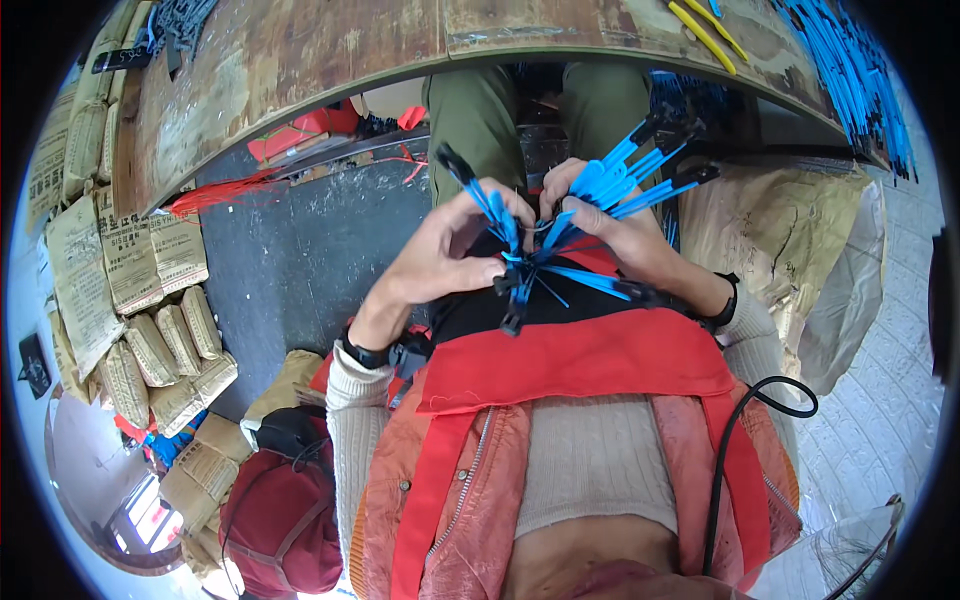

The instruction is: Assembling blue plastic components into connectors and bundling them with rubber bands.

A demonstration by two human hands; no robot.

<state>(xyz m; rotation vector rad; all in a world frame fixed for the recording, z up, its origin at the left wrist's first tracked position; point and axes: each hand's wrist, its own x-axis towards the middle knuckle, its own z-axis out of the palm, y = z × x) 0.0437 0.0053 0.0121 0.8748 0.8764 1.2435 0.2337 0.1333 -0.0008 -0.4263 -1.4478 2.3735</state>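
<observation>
Both hands are in front of my red and black apron (580,355), above my lap. My left hand (450,250) is closed around thin blue strips (492,208) with black ends, its thumb pressing near where they cross. My right hand (610,225) grips a larger fan of blue strips (625,180), also tipped with black pieces. More of these strips (590,282) stick out below the fingers toward my body. A thin, pale loop shows between the two hands; what it is made of I cannot tell.
A worn wooden table (330,70) curves across the far side. On it lie yellow-handled pliers (712,35), a pile of blue strips (850,70) and a dark chain-like heap (185,25). Red strands (225,190) hang below its edge. Paper sacks (155,250) stand left; brown paper (770,230) lies right.
</observation>
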